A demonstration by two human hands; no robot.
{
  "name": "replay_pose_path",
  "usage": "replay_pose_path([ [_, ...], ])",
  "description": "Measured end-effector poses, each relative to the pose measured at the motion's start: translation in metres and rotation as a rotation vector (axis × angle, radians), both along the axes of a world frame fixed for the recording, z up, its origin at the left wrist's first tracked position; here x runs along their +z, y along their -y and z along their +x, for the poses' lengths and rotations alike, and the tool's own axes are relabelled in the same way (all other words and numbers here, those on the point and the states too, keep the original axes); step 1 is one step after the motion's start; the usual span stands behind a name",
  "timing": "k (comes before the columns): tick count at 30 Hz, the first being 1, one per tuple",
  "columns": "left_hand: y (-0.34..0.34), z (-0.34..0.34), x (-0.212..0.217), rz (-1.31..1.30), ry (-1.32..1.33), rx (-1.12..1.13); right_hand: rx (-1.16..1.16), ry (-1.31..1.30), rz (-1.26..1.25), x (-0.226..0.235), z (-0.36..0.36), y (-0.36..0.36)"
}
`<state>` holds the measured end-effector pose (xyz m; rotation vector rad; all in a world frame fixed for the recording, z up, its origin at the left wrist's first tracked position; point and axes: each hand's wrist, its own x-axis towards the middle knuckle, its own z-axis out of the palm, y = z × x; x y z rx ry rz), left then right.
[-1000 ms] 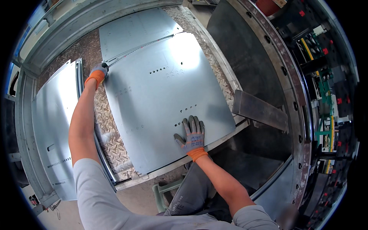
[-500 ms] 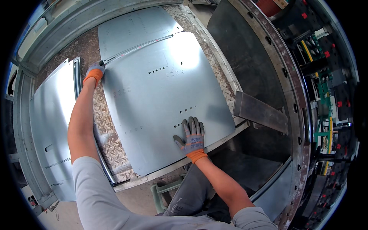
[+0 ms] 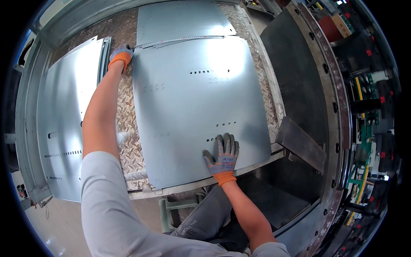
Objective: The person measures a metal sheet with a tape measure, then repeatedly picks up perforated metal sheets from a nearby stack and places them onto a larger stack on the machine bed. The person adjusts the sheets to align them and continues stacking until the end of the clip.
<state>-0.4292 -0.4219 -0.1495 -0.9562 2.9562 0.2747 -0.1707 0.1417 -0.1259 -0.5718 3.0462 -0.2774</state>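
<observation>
A large grey metal sheet (image 3: 184, 105) with rows of small holes lies on a rusty tread-plate surface in front of me. My right hand (image 3: 224, 155), gloved in grey with an orange cuff, rests flat near its lower right, fingers spread beside a few holes. Along the sheet's far edge stretches a marked tape measure (image 3: 180, 41). At the left end of that tape is my left hand (image 3: 121, 53), in a matching glove, fingers closed round the end; the fingertips are partly hidden. Beyond the tape lies another metal sheet (image 3: 182, 19).
Several overlapping metal sheets (image 3: 64, 107) lie on the left, beside folded-edge strips. A metal frame (image 3: 32, 94) borders the surface there. On the right, a flat dark bar (image 3: 302, 144) juts from a long machine edge (image 3: 329, 98). A green stool (image 3: 165, 212) stands below the near edge.
The whole view has shifted and turned slightly, so the sheets appear farther right. Both hands keep about the same places on the sheet and tape.
</observation>
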Motion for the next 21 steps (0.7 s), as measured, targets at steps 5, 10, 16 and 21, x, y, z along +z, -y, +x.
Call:
replay_pose_path([
  [5, -0.003, 0.001, -0.007, 0.044, -0.037, 0.008, -0.005, 0.001, 0.023, -0.007, -0.001, 0.000],
  [10, -0.001, -0.002, -0.006, 0.069, -0.017, 0.057, 0.001, 0.001, 0.045, -0.008, -0.003, 0.000],
  [16, 0.029, -0.008, -0.021, 0.115, 0.075, 0.091, 0.035, -0.010, 0.001, 0.001, -0.005, 0.003],
  [21, -0.004, -0.019, -0.002, 0.161, 0.086, 0.093, -0.005, -0.012, 0.039, -0.006, -0.002, -0.002],
])
